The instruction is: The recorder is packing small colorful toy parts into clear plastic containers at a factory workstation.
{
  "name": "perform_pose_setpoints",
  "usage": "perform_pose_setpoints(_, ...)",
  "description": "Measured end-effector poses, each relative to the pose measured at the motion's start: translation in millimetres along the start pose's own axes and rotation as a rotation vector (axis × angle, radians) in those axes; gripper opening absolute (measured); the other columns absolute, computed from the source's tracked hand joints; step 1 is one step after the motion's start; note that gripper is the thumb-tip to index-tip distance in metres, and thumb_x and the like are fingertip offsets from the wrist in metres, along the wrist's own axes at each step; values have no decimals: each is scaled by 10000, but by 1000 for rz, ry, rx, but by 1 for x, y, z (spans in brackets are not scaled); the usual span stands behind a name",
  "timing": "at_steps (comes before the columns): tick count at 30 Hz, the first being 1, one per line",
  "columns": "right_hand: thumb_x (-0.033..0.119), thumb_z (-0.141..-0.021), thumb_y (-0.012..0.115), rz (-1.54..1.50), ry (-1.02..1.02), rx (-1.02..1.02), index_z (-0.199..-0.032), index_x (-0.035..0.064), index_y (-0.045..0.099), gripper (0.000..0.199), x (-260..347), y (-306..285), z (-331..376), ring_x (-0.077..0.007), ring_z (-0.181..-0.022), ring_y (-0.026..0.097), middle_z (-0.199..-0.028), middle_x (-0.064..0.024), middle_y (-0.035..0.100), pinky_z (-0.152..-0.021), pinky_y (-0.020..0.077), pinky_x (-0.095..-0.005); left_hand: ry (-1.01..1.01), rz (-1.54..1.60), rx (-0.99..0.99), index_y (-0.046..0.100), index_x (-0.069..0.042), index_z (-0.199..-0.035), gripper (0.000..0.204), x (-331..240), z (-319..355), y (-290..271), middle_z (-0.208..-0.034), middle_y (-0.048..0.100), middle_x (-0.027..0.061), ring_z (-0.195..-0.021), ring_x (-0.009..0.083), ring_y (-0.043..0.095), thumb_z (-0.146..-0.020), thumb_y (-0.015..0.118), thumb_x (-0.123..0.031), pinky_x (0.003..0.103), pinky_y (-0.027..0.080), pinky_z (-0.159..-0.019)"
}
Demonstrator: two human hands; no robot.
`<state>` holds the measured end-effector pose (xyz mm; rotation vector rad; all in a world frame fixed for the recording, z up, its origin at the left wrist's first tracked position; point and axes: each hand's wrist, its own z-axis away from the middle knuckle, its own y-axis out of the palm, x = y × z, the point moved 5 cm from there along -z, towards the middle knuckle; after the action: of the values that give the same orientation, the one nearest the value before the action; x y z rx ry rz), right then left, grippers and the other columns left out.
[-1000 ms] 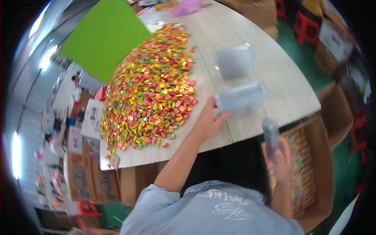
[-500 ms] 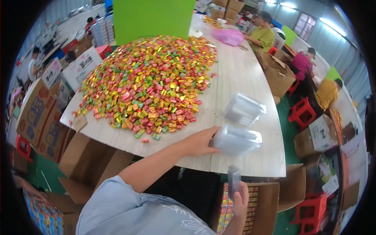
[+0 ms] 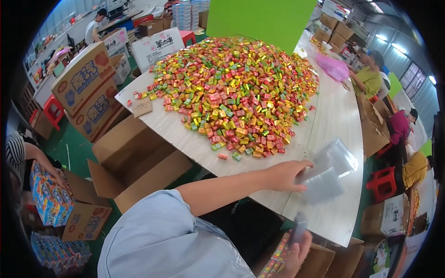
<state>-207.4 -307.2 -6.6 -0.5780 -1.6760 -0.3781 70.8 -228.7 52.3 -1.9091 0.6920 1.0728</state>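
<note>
My left hand (image 3: 291, 176) reaches across the table's front right part, its thumb and fingers closed around the left edge of a stack of clear plastic boxes (image 3: 323, 187). Another clear plastic stack (image 3: 342, 156) lies just behind it, partly overlapping in view. Below the table edge, my right hand (image 3: 299, 254) grips a narrow, greyish see-through plastic box (image 3: 298, 227), held upright. Under that hand is an open carton with rows of small colourful wrapped sweets (image 3: 280, 252), partly hidden by my hand. A big heap of foil-wrapped sweets (image 3: 241, 92) covers the table's middle.
A green board (image 3: 259, 23) stands behind the heap. An open empty cardboard box (image 3: 134, 153) sits left of me, before the table's edge (image 3: 176, 143). A co-worker's hand (image 3: 60, 178) touches colourful packs at far left. Red stools (image 3: 382, 182) and seated people are at right.
The view has swung left, so the table and heap appear further right. My left hand stays at the clear plastic stack; my right hand still holds the narrow box.
</note>
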Motion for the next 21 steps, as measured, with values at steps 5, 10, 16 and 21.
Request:
perform_pose_setpoints(5, 440, -1007, 582, 210, -318, -325, -1544, 26, 324, 725, 41, -28, -29, -264, -1272, 476, -1460, -139, 438, -1077, 402, -428, 59, -116, 51, 448, -19, -1448, 774, -2, -1, 2, -1156, 653, 214, -1073, 362, 635, -827, 793, -328, 443, 497, -959)
perform_pose_setpoints(10, 363, -1043, 529, 363, -451, -669, -1509, 16, 362, 605, 46, -43, -47, -266, -1238, 490, -1399, -142, 470, -1060, 404, -413, 249, -198, 21, 467, -24, -1449, 771, -1, -2, 9, -1278, 633, 215, -1164, 385, 609, -834, 793, -354, 459, 458, -1040)
perform_pose_setpoints(16, 210, -1029, 556, 626, -379, -411, -1438, -16, 439, 482, 56, -37, -56, -263, -1216, 507, -1342, -146, 518, -1053, 406, -406, 287, -227, 13, 476, -43, -1451, 762, -10, 8, 2, -1341, 615, 197, -1220, 387, 582, -835, 796, -357, 469, 430, -1076)
perform_pose_setpoints(21, 209, -1028, 560, 425, -524, -802, -1428, -31, 439, 482, 73, -46, -37, -245, -1175, 513, -1316, -146, 518, -1021, 428, -381, 309, -182, 72, 488, -70, -1455, 760, -11, 4, 13, -1341, 619, 190, -1221, 388, 581, -830, 803, -365, 473, 430, -1076)
